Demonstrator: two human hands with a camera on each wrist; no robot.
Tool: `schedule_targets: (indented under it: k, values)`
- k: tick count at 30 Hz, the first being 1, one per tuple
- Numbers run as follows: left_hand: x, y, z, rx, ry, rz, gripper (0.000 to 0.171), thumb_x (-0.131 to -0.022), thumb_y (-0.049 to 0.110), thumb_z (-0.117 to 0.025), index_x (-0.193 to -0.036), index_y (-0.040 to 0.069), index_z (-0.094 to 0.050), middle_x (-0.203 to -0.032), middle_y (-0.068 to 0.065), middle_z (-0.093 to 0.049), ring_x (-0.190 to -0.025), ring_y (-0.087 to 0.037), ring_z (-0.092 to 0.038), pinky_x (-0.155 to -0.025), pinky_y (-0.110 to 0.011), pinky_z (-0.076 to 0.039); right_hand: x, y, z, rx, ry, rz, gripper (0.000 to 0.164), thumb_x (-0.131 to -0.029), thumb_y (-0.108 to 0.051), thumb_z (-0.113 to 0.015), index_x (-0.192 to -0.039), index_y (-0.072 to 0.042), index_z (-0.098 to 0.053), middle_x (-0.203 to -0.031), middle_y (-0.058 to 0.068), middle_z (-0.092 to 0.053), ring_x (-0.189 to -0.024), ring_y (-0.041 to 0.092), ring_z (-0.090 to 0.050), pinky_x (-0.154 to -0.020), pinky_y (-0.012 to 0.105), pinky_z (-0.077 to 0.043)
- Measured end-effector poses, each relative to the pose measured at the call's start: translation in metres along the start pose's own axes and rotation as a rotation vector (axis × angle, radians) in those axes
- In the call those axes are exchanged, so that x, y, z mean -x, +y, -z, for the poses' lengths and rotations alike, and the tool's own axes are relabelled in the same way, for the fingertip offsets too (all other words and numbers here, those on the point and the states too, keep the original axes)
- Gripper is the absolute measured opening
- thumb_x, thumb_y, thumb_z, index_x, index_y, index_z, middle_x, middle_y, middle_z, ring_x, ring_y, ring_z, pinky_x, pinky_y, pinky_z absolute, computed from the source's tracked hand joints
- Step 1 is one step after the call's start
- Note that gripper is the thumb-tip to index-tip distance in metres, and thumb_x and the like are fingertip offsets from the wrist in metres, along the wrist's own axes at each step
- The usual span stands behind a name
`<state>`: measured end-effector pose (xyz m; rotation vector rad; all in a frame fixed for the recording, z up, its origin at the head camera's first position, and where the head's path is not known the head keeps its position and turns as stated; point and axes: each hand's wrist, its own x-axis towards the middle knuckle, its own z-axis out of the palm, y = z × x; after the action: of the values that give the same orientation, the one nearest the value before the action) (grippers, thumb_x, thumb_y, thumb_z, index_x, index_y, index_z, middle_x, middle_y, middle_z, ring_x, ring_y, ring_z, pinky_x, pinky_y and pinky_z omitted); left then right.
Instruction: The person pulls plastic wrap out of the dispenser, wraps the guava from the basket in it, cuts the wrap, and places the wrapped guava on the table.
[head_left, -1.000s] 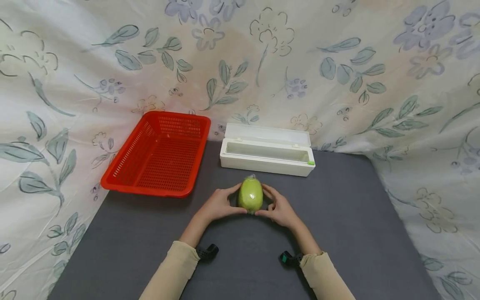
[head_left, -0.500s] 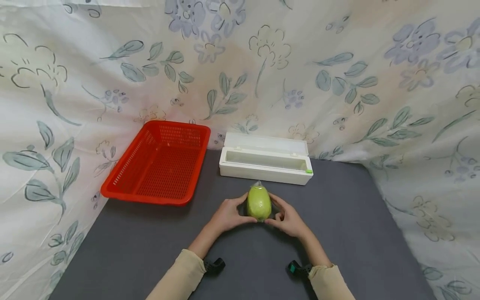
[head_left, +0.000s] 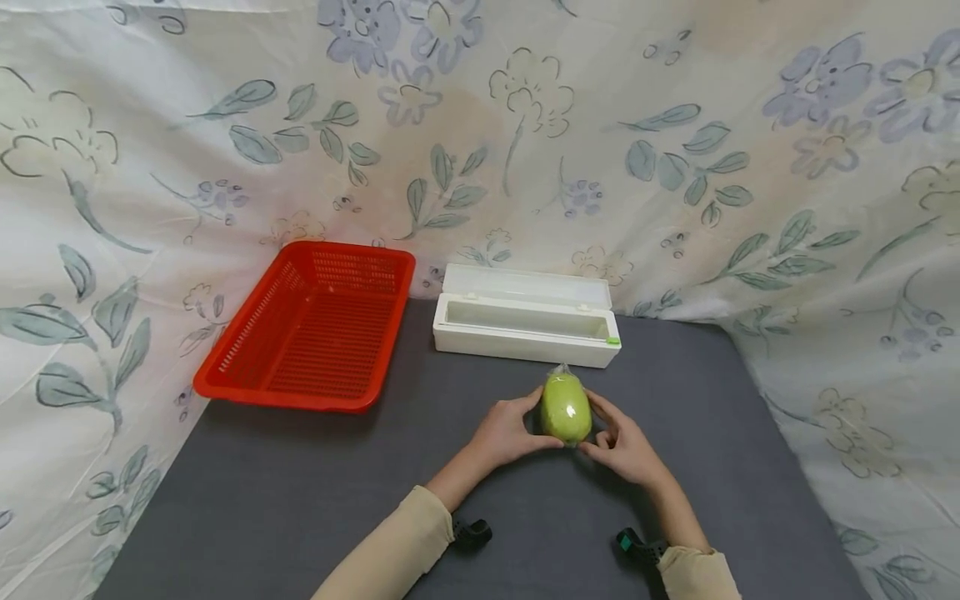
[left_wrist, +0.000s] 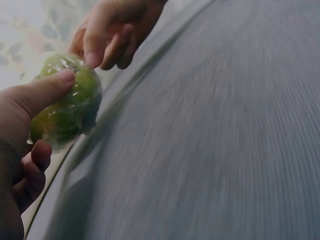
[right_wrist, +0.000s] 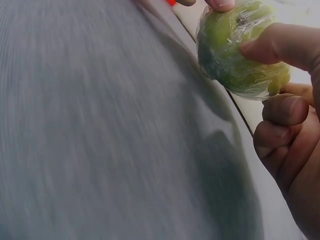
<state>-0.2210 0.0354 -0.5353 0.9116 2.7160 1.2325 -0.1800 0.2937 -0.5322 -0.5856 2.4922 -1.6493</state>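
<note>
A pale green fruit [head_left: 566,408] wrapped in clear plastic film is held between both hands, above the grey cloth. A twisted tuft of film stands up at its far end in the head view. My left hand [head_left: 506,433] grips its left side, with the thumb [left_wrist: 55,87] pressed on the near end. From the other side my right hand [head_left: 626,442] pinches it between thumb and fingers. In the right wrist view the film looks creased over the fruit [right_wrist: 230,55], whose exact kind I cannot tell. The fingertips behind the fruit are partly hidden.
At the back left stands a red plastic basket [head_left: 375,379] with mesh sides. A long white box [head_left: 525,346] with its lid raised and a small green tab [head_left: 613,341] lies behind the hands. A floral curtain [head_left: 480,125] hangs behind the grey tabletop [head_left: 300,492].
Both hands have carried the wrapped fruit to the right, from in front of the box's middle towards its right end. Their hold looks the same. The head view has also shifted slightly.
</note>
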Motion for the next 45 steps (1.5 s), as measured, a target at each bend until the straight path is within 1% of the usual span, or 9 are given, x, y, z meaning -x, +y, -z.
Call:
schedule_targets:
  k: [4,5,12,16,19,25,32,38,45]
  values:
    - [-0.011,0.013,-0.018,-0.01,-0.013,-0.012,0.098,-0.085,0.052,-0.088,-0.159,0.004,-0.046,-0.147,-0.012,-0.064,-0.128,-0.021,-0.067,-0.103,-0.034,-0.056,0.015,0.008,0.016,0.015,0.033,0.002,0.088,-0.091,0.012,-0.074,-0.165,0.005,-0.027,-0.162,0.04,-0.03,-0.045,0.005,-0.041,-0.044,0.028,-0.043]
    - [-0.014,0.017,-0.022,-0.012,-0.017,-0.016,0.098,-0.085,0.052,-0.088,-0.16,0.005,-0.046,-0.148,-0.011,-0.064,-0.129,-0.021,-0.067,-0.103,-0.033,-0.056,0.018,0.01,0.02,0.02,0.044,-0.004,0.088,-0.091,0.013,-0.074,-0.165,0.004,-0.027,-0.165,0.03,-0.035,-0.046,0.004,-0.041,-0.044,0.028,-0.043]
    - [-0.032,0.043,-0.048,-0.031,-0.027,-0.024,0.098,-0.085,0.055,-0.087,-0.16,0.007,-0.046,-0.148,-0.01,-0.064,-0.126,-0.018,-0.068,-0.1,-0.028,-0.056,0.04,0.015,0.046,0.065,0.103,-0.035,0.086,-0.091,0.015,-0.071,-0.165,0.004,-0.028,-0.16,0.027,-0.041,-0.045,0.007,-0.039,-0.045,0.028,-0.043]
    - [-0.04,0.057,-0.063,-0.056,-0.021,-0.027,0.098,-0.085,0.057,-0.086,-0.16,0.007,-0.047,-0.147,-0.008,-0.065,-0.124,-0.016,-0.069,-0.099,-0.026,-0.056,0.051,0.02,0.06,0.049,0.134,-0.017,0.085,-0.09,0.019,-0.068,-0.164,0.005,-0.029,-0.154,-0.011,-0.047,-0.045,0.011,-0.038,-0.045,0.03,-0.04]
    - [-0.046,0.066,-0.076,-0.092,-0.016,-0.03,0.098,-0.085,0.06,-0.085,-0.159,0.007,-0.049,-0.146,-0.007,-0.065,-0.123,-0.015,-0.07,-0.098,-0.026,-0.057,0.06,0.022,0.069,0.031,0.153,0.001,0.084,-0.089,0.023,-0.064,-0.162,0.01,-0.027,-0.148,-0.025,-0.046,-0.047,0.016,-0.035,-0.045,0.033,-0.037]
    - [-0.056,0.082,-0.099,-0.127,0.013,-0.041,0.096,-0.086,0.063,-0.082,-0.158,0.009,-0.05,-0.145,-0.003,-0.067,-0.114,-0.013,-0.073,-0.093,-0.024,-0.057,0.074,0.027,0.083,0.046,0.198,-0.016,0.083,-0.088,0.026,-0.061,-0.161,0.014,-0.025,-0.142,-0.027,-0.047,-0.051,0.015,-0.035,-0.049,0.032,-0.036]
    - [-0.061,0.098,-0.117,-0.141,0.03,-0.01,0.097,-0.086,0.064,-0.081,-0.157,0.006,-0.05,-0.143,-0.001,-0.068,-0.109,-0.012,-0.074,-0.089,-0.023,-0.058,0.082,0.035,0.098,0.052,0.215,-0.043,0.082,-0.087,0.027,-0.059,-0.16,0.015,-0.025,-0.142,-0.031,-0.047,-0.053,0.008,-0.039,-0.051,0.031,-0.037]
    - [-0.066,0.107,-0.123,-0.182,0.022,0.0,0.098,-0.086,0.066,-0.08,-0.157,0.006,-0.05,-0.147,-0.002,-0.065,-0.111,-0.013,-0.074,-0.091,-0.026,-0.058,0.087,0.039,0.104,0.082,0.236,-0.075,0.081,-0.088,0.025,-0.06,-0.16,0.016,-0.024,-0.14,-0.033,-0.046,-0.058,0.005,-0.043,-0.054,0.029,-0.039]
    - [-0.066,0.111,-0.124,-0.235,-0.018,0.008,0.102,-0.087,0.07,-0.075,-0.16,0.007,-0.045,-0.154,-0.004,-0.059,-0.105,-0.015,-0.076,-0.082,-0.025,-0.06,0.09,0.038,0.103,0.096,0.25,-0.116,0.081,-0.089,0.022,-0.059,-0.161,0.014,-0.024,-0.14,-0.034,-0.042,-0.061,0.007,-0.044,-0.055,0.029,-0.039]
